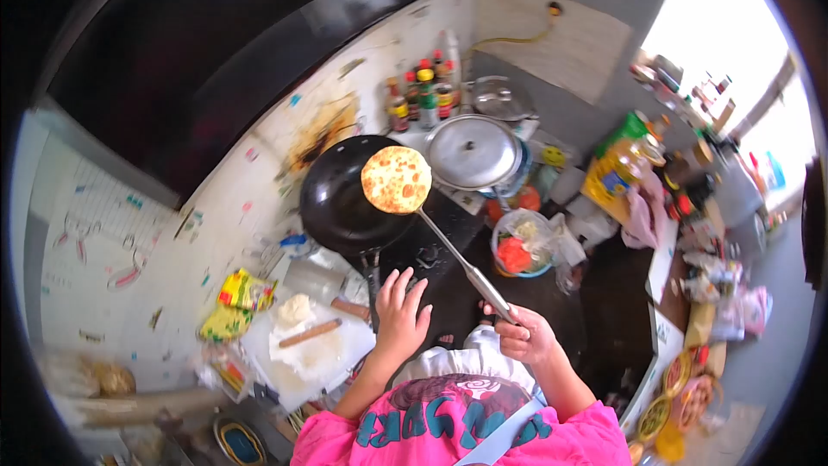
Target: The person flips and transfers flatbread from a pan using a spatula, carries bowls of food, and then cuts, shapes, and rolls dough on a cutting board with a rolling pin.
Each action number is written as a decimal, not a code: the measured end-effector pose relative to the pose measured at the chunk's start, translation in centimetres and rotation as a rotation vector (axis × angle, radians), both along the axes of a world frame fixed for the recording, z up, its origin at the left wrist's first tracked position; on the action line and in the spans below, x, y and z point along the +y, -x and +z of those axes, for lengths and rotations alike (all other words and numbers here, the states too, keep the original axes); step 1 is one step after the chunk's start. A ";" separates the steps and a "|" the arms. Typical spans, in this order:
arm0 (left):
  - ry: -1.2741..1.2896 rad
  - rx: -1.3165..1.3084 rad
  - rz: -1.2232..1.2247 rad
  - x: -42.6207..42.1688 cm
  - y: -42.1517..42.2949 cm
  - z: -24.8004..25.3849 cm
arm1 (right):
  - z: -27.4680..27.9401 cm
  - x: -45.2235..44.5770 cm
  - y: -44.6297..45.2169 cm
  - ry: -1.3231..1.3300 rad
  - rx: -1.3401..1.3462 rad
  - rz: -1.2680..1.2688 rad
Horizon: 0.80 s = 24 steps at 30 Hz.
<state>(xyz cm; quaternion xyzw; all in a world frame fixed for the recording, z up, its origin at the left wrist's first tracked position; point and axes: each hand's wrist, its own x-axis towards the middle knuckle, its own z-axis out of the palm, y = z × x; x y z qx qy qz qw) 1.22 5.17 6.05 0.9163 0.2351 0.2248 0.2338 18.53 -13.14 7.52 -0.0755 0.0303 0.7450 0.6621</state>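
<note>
A round flatbread (397, 179) with browned spots lies on the far end of a long-handled metal spatula (473, 274). The spatula's blade is hidden beneath the bread. My right hand (526, 335) is wrapped around the handle's near end. The bread is held up by the right side of a black wok (335, 200), covering part of its rim in view. My left hand (401, 311) is held out with its fingers apart and nothing in it, near the wok's handle and the stove's front knob (428, 257).
A white board (332, 352) with dough (296, 311) and a rolling pin (310, 332) lies at left. A lidded pot (473, 151) and sauce bottles (427, 99) stand behind the stove. A bin with waste (522, 246) sits at right. A range hood (224, 43) hangs at upper left.
</note>
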 end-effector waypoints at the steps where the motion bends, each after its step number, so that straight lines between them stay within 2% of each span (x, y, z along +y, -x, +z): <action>1: 0.025 -0.002 -0.057 -1.0 -0.2 0.1 | 0.5 -1.8 0.9 0.015 -0.012 -0.050; 8: 0.159 0.028 -0.478 -7.0 -6.0 -0.4 | 0.5 -11.9 4.5 -0.041 -0.053 -0.429; 12: 0.145 0.036 -0.713 -11.8 -10.0 -0.8 | -0.3 -17.6 6.0 -0.059 -0.111 -0.664; 24: 0.114 0.075 -1.294 -31.8 -17.7 -1.4 | 0.0 -35.0 11.3 0.065 -0.171 -1.308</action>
